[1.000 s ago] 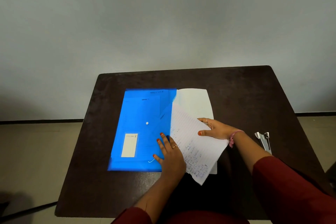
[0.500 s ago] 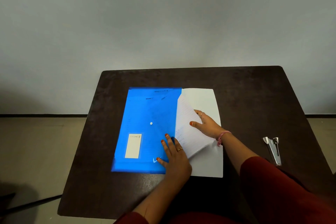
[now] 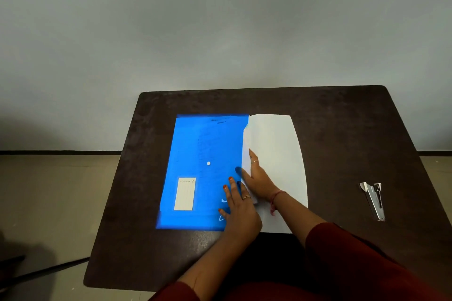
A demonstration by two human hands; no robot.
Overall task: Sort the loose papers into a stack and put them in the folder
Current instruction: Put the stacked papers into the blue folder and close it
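Papers point(image 3: 275, 144) lie on the dark table point(image 3: 342, 124), half tucked into the blue folder point(image 3: 203, 144), whose open edge runs down the middle of the desk; their white right half sticks out, the left half hidden under the blue plastic. The right hand point(image 3: 259, 178) lies on the sheets at that edge, fingers fairly straight and reaching in under the cover, so the fingertips show only as a dark blur through the plastic. Whether the thumb pinches the top sheet cannot be made out. A ring sits on one finger, and a pink thread circles the wrist. Just beside it, the left hand point(image 3: 238, 208) rests flat on the folder's near right corner, fingers spread and pressing down, gripping nothing; it covers most of a white mark printed there. Further out on the folder are a small white stud point(image 3: 208, 163) near the centre and a pale label point(image 3: 185, 193) toward the near left, its print too small to read. Faint writing shows through the cover, illegible. Well apart, at the table's right side, lies a metal stapler point(image 3: 374, 199). Dark red sleeves are cut off by the frame's lower edge.
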